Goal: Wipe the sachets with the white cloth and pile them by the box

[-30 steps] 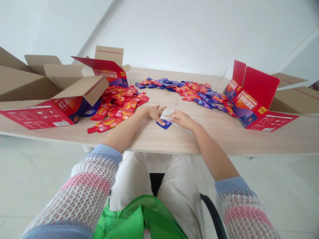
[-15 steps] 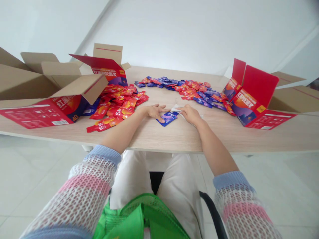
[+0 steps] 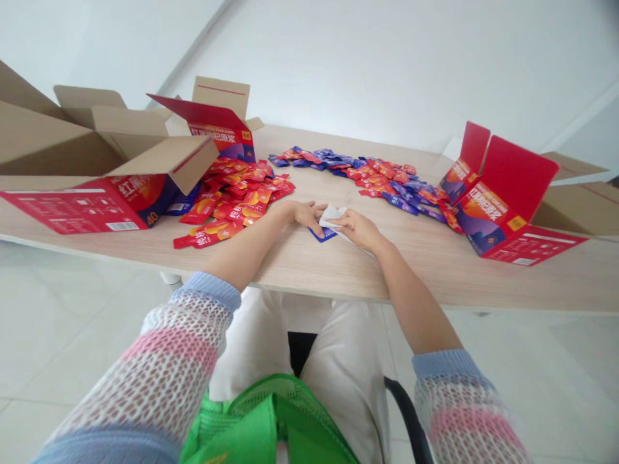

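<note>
A blue sachet (image 3: 324, 236) lies flat on the table in front of me, partly covered. My left hand (image 3: 307, 215) rests on its left side, fingers stretched out and thumb pressing on it. My right hand (image 3: 356, 228) is closed on a white tissue (image 3: 333, 216), which lies over the upper and right part of the sachet. To the left of my left hand is a heap of red sachets (image 3: 242, 200). Beyond both hands stretches a row of mixed blue and red sachets (image 3: 382, 175).
Large open red cartons stand at the left (image 3: 72, 209) and right (image 3: 527, 241), their flaps spread. Another open red carton (image 3: 222, 132) is behind the red heap. The wooden table (image 3: 300, 274) has its front edge close to my lap. A white wall (image 3: 362, 71) rises behind it.
My right hand has moved left with the tissue, which now covers more of the blue sachet. My left hand stays on the sachet. The view has shifted slightly.
</note>
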Demonstrator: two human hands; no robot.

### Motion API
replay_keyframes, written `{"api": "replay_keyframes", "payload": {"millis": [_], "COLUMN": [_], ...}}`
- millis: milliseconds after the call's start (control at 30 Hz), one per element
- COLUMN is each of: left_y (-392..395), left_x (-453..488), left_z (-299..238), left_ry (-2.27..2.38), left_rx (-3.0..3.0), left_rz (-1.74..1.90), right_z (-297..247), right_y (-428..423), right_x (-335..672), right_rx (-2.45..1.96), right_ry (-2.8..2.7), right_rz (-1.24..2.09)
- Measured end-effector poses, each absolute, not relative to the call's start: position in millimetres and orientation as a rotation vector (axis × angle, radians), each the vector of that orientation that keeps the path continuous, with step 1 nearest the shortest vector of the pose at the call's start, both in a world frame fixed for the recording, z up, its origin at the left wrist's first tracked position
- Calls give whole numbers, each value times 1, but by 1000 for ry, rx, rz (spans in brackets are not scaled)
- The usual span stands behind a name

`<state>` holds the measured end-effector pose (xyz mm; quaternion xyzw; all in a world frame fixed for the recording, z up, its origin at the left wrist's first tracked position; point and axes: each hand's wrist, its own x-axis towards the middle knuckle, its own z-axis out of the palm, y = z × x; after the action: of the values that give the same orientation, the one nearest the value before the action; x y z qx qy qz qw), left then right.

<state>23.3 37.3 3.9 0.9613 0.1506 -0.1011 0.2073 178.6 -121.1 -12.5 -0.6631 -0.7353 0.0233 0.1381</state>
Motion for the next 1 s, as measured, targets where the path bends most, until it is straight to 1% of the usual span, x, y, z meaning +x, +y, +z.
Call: {"api": "replay_keyframes", "payload": {"millis": [200,367,533,633,733,833,900,1000], "left_y": [38,40,41,41,38,33,31,31], "left_x": [23,22,24,24,24,23,23,23], "left_z": [7,5,1,-1,0,2,3,4], "left_ry": [458,466,454,486,514,549,562,563], "left_rx": [2682,2720,2750,2734,2731,2735,2740,2731], "left_rz": [-445,-495,-502,-495,-494,-486,-492,-488], "right_z": [-11,-16,-20,-18,-14,-13,-15,-18], "right_y": [-120,-116,-117,-123,-127,-126,-124,-120], "right_x": [189,199,215,223,223,215,207,199], "right_rx": [-2126,-2338,-2419,-2309,-2093,-1933,-1877,-1907], "right_ry": [-1952,-1731,-1488,-1490,-1646,-1874,-2004,-2005], "right_rz": [-37,-89,-91,-97,-85,29,100,97]}}
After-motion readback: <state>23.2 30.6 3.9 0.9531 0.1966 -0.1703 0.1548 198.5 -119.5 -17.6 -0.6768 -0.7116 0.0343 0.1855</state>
